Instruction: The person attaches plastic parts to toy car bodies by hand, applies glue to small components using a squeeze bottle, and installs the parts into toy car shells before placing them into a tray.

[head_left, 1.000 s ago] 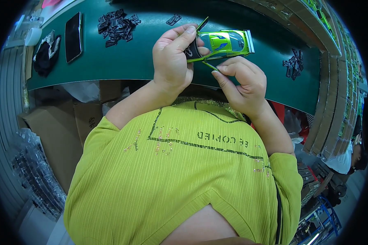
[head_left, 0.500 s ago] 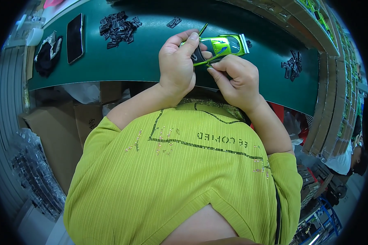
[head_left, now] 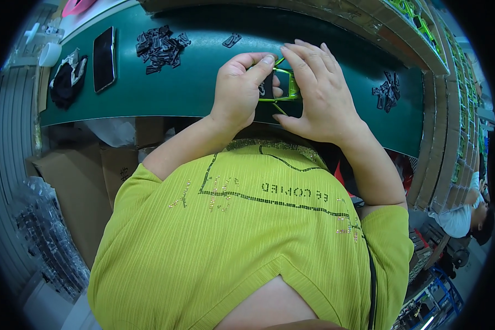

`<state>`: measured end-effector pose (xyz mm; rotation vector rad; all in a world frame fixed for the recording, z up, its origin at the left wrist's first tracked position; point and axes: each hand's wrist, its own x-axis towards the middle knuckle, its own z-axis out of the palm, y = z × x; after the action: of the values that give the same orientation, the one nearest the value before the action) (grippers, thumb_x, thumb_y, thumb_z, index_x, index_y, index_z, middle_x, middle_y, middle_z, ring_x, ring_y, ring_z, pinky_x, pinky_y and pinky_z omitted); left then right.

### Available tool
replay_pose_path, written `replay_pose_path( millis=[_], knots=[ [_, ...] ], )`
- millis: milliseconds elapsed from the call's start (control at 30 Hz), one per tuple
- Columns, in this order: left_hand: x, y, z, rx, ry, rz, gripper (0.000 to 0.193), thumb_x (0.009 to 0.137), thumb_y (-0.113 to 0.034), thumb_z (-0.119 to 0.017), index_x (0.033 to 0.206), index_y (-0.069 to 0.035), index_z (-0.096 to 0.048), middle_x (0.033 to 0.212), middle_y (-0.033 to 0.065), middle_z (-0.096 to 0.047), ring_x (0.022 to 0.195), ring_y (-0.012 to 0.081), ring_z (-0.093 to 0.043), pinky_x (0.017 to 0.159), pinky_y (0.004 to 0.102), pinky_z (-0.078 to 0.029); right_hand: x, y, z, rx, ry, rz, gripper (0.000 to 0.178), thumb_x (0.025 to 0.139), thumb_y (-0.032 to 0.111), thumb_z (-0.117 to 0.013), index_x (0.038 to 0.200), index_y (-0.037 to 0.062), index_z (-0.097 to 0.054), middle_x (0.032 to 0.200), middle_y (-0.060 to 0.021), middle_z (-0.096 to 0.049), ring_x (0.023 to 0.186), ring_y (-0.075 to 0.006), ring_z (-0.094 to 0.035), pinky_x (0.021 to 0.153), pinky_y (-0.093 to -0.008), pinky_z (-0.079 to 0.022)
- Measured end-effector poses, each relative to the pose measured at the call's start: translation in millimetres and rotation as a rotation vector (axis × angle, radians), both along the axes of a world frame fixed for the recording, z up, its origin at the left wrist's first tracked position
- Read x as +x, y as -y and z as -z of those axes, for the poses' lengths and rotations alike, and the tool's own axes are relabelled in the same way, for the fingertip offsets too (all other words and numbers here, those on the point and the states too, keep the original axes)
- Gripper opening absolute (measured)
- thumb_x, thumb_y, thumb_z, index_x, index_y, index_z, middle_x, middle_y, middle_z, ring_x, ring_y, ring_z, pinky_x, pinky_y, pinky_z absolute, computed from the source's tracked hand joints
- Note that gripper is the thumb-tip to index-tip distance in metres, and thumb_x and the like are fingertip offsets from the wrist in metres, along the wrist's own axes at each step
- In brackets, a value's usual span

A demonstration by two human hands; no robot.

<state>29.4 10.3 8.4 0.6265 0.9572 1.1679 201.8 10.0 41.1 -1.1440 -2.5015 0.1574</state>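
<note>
Over the green tabletop, my left hand (head_left: 239, 85) grips a bright green toy car (head_left: 293, 88) by its black end, thumb on top and fingertips showing through beneath. Both side doors of the car stand swung outward. My right hand (head_left: 322, 91) spreads over the other end and hides it; its fingers are stretched, with the fingertips by one door and the thumb by the other. Beyond my left hand lies a single small black plastic part (head_left: 232, 39). A heap of similar black parts (head_left: 162, 49) sits to the left, and a smaller pile of black parts (head_left: 386, 92) to the right.
A phone (head_left: 104, 60) and a dark cloth bundle (head_left: 67, 81) rest on the table's left side. Cardboard trays (head_left: 363, 33) with green toy cars line the far right edge. Below the table at left stands a cardboard box (head_left: 74, 187). Another person (head_left: 462, 217) is at far right.
My right hand has gone from a pinch at the near door to spread fingers across the car's white-winged end. My left hand keeps its hold, and the view has shifted slightly.
</note>
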Motion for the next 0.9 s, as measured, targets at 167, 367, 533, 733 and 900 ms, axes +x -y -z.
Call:
replay_pose_path(
  millis=[167, 367, 533, 733, 900],
  knots=[
    [-3.2, -3.7, 2.1, -0.037, -0.005, 0.005, 0.019, 0.095, -0.016, -0.060, 0.103, 0.001, -0.064, 0.077, 0.0052, -0.064, 0.067, 0.0115, -0.061, 0.062, 0.0237, -0.052, -0.3, 0.4, -1.1, -0.004, 0.024, 0.006, 0.080, 0.067, 0.032, -0.081, 0.133, 0.0024, -0.048, 0.128, -0.0167, -0.052, 0.124, -0.0332, -0.048, 0.113, -0.0502, -0.031],
    [-20.2, -7.6, 6.2, -0.100, 0.079, 0.111, 0.016, 0.094, -0.012, -0.061, 0.099, 0.002, -0.065, 0.075, 0.0065, -0.065, 0.058, 0.0104, -0.060, 0.056, 0.0222, -0.052, 17.5, -8.3, -3.3, -0.486, -0.462, 0.010, 0.051, 0.085, 0.029, -0.073, 0.123, -0.0013, -0.059, 0.113, -0.0169, -0.063, 0.103, -0.0282, -0.063, 0.091, -0.0360, -0.050],
    [-23.6, -0.4, -8.8, -0.140, 0.018, 0.247, 0.022, 0.096, -0.015, -0.058, 0.104, 0.003, -0.064, 0.069, 0.0040, -0.060, 0.058, 0.0087, -0.056, 0.055, 0.0199, -0.048, 27.2, -14.4, -4.2, -0.826, -0.563, 0.070, 0.026, 0.090, 0.018, -0.068, 0.105, -0.0037, -0.070, 0.092, -0.0125, -0.071, 0.085, -0.0174, -0.068, 0.075, -0.0281, -0.055],
    [-24.4, 11.2, -19.8, -0.183, 0.105, 0.432, 0.025, 0.097, -0.014, -0.054, 0.108, 0.007, -0.062, 0.067, 0.0048, -0.061, 0.053, 0.0087, -0.056, 0.052, 0.0194, -0.048, 33.4, -8.9, 0.9, -0.914, -0.739, 0.035, 0.016, 0.089, 0.011, -0.069, 0.098, -0.0014, -0.072, 0.087, -0.0106, -0.071, 0.079, -0.0148, -0.069, 0.072, -0.0253, -0.056],
    [-24.8, 13.4, -22.7, -0.226, 0.184, 0.439, 0.025, 0.097, -0.013, -0.053, 0.110, 0.007, -0.061, 0.067, 0.0061, -0.062, 0.050, 0.0095, -0.056, 0.051, 0.0201, -0.048, 37.0, 1.4, 3.1, -0.828, -0.793, -0.023, 0.014, 0.088, 0.010, -0.070, 0.098, 0.0000, -0.072, 0.087, -0.0083, -0.070, 0.078, -0.0136, -0.068, 0.071, -0.0238, -0.055]
  ],
)
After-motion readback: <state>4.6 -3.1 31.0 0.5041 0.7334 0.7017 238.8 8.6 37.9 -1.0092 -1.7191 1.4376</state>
